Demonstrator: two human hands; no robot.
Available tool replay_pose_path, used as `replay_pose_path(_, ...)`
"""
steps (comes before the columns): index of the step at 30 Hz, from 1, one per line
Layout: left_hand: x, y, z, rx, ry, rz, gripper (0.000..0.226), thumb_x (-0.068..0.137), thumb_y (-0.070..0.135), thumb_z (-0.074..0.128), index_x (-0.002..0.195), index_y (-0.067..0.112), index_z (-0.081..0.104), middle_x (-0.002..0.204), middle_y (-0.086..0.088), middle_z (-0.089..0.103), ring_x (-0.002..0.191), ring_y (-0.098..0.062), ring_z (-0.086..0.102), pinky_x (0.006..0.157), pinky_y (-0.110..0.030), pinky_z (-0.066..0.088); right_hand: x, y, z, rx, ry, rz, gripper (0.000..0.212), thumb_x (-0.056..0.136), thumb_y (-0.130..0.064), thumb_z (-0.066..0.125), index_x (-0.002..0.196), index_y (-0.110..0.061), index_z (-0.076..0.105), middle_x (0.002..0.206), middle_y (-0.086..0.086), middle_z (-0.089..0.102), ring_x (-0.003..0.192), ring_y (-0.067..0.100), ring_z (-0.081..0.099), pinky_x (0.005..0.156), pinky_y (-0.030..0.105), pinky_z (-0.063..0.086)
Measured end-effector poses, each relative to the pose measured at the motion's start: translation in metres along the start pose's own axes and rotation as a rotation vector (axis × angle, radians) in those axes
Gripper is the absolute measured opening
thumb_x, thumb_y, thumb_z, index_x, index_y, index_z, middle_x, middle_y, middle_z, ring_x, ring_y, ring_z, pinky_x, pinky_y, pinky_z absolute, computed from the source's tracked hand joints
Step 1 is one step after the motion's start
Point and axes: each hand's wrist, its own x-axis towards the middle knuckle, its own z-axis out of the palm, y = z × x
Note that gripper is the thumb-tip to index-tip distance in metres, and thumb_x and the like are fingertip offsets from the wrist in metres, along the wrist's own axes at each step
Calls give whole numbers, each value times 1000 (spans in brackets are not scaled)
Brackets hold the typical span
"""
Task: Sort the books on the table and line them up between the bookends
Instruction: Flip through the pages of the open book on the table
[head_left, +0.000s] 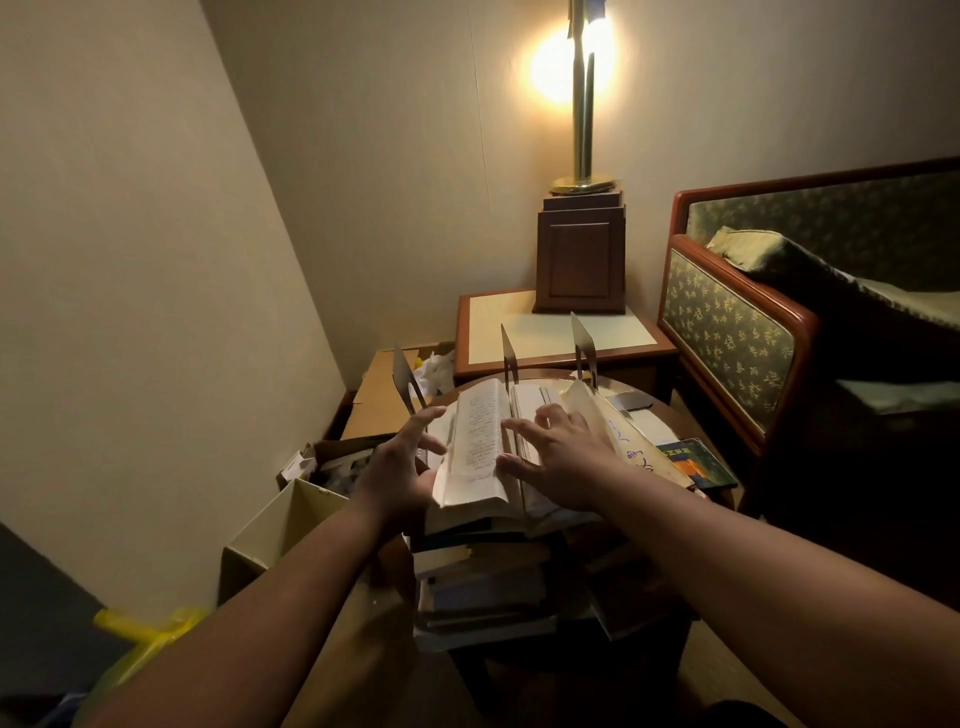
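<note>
A pale book (475, 441) stands on edge on a round table, its printed page edges facing up. My left hand (402, 462) is spread just left of it, fingers apart, and my right hand (558, 457) is spread over the upright books (535, 402) to its right. Neither hand grips anything. Three metal bookends rise at the back: a left bookend (405, 382), a middle bookend (509, 356) and a right bookend (584, 348). A large cream book (623, 441) leans to the right. More books (483, 587) are stacked below at the near side.
A green book (693, 460) lies flat at the right of the table. Behind stands a side table (561, 338) with a lamp on a wooden base (579, 254). A sofa (753, 332) is on the right. Cardboard boxes (270, 525) sit against the left wall.
</note>
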Motion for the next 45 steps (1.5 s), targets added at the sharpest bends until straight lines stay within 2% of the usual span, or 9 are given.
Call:
replay_pose_path(5, 16, 21, -7, -589, -38, -461, 56, 90, -5, 56, 137, 23, 44, 114, -11, 64, 88, -25, 72, 76, -42, 62, 1, -5, -2, -32, -47, -24, 75, 82, -83, 34, 148, -55, 12, 157, 3, 18, 140, 34, 22, 104, 55, 35)
replay_pose_path(7, 21, 25, -5, -581, -20, -563, 40, 95, 4, 54, 132, 19, 49, 118, -12, 62, 94, -27, 70, 77, -43, 61, 1, -7, -1, -49, -61, -29, 77, 81, -84, 34, 148, -55, 11, 158, 4, 15, 142, 36, 19, 107, 56, 33)
replay_pose_path(11, 24, 25, 4, -294, -69, -436, 34, 95, 16, 57, 129, 21, 53, 126, -6, 59, 109, -21, 58, 77, -33, 57, 3, -7, 2, -60, -78, -29, 77, 81, -85, 32, 148, -57, 9, 162, 5, 8, 145, 38, 11, 111, 59, 27)
replay_pose_path(16, 37, 25, 10, -484, -86, -711, 47, 87, 14, 67, 130, 19, 49, 126, -12, 56, 108, -30, 61, 85, -46, 59, 3, -7, 6, -84, -91, -43, 76, 80, -86, 31, 147, -58, 7, 163, 5, 2, 146, 40, 6, 112, 62, 22)
replay_pose_path(21, 48, 36, -3, -782, -84, -1002, 16, 98, 14, 49, 113, 10, 52, 114, -17, 62, 99, -30, 63, 73, -41, 57, 1, -6, 2, -54, -102, -44, 77, 79, -86, 31, 148, -58, 8, 163, 5, 1, 147, 38, 4, 114, 61, 19)
replay_pose_path(30, 47, 25, -15, -996, -187, -1056, 32, 98, 30, 49, 122, 10, 53, 103, -15, 64, 87, -22, 62, 70, -26, 50, 0, -1, 2, -45, -100, -34, 75, 79, -87, 27, 147, -60, 10, 164, 3, 2, 148, 37, 3, 113, 61, 16)
replay_pose_path(34, 52, 26, -14, -1046, -179, -1036, 38, 94, 35, 55, 125, 13, 52, 111, -15, 65, 104, -29, 62, 90, -36, 53, -1, -1, 2, -28, -100, -33, 75, 80, -86, 29, 147, -60, 11, 163, 2, 2, 148, 37, 5, 114, 60, 17)
replay_pose_path(39, 58, 32, -14, -1091, -37, -1006, 34, 91, 22, 60, 124, 14, 52, 106, -15, 67, 91, -27, 69, 56, -34, 55, -1, -1, 2, -44, -93, -42, 78, 78, -87, 29, 148, -58, 11, 163, 4, 2, 147, 38, 8, 113, 59, 20)
replay_pose_path(45, 64, 25, -1, -1043, 142, -962, 32, 80, 14, 71, 112, 11, 65, 110, -11, 71, 97, -29, 69, 64, -35, 57, -3, -4, 2, -52, -85, -47, 77, 80, -85, 31, 149, -56, 12, 163, 5, 4, 147, 37, 8, 113, 58, 21)
